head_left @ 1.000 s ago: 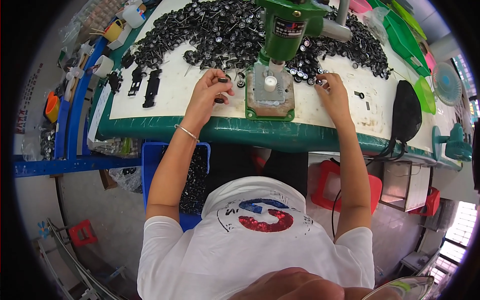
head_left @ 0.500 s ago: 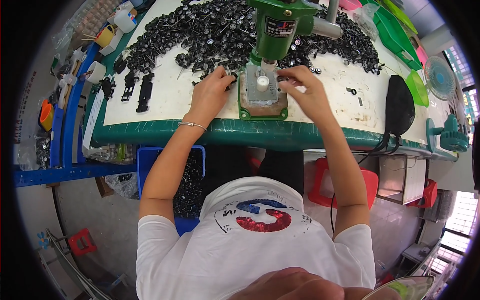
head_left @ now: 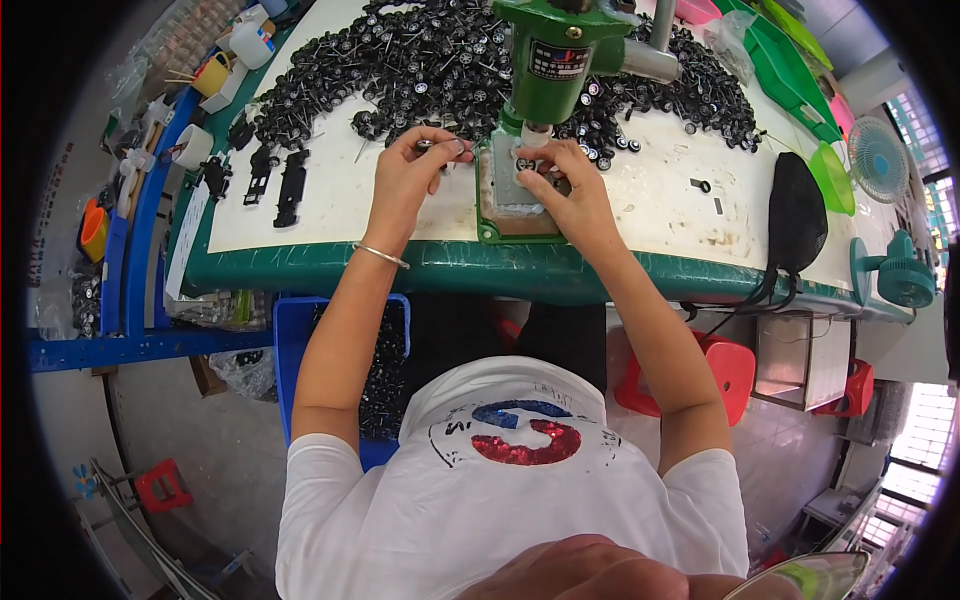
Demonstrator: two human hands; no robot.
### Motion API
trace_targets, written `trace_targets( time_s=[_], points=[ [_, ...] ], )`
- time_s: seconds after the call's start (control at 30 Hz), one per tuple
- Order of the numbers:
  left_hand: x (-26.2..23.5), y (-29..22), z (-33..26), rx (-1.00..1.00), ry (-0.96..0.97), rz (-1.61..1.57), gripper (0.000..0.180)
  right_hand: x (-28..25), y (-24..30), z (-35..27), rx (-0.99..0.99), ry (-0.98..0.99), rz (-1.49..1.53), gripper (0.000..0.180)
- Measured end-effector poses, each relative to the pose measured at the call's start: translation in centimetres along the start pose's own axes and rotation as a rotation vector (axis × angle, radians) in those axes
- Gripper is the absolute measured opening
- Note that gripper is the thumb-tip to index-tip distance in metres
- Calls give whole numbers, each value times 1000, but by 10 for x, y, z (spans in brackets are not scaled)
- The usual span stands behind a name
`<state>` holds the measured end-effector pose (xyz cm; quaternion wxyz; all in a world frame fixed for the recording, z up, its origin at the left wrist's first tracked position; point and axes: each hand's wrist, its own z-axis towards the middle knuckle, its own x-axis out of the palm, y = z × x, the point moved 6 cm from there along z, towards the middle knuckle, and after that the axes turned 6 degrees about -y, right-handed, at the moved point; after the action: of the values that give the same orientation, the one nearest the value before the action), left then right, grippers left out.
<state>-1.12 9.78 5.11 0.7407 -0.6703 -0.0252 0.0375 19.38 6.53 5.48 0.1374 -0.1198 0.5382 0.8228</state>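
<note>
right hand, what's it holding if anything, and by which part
The right hand pinches a small dark wheel, seemingly by its rim, between thumb and finger.

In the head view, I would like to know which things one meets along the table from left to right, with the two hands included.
Long black plastic piece, left hand, right hand, small black ring, black cloth with strings, green fan.
</note>
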Motion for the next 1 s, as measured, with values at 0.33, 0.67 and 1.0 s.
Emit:
trace_targets(
  time_s=[0.33, 0.67, 1.0],
  points=[
    [30, -2, -14, -159, 166, -192, 19, -9, -13, -1, 61, -19, 185, 45],
    [62, -19, -18, 63, 102, -22, 15, -122, 30, 80, 80, -385, 446, 29],
    [68, -14, -13, -9, 123, -165, 14, -131, 156, 207, 64, -261, 756, 24]
  ],
)
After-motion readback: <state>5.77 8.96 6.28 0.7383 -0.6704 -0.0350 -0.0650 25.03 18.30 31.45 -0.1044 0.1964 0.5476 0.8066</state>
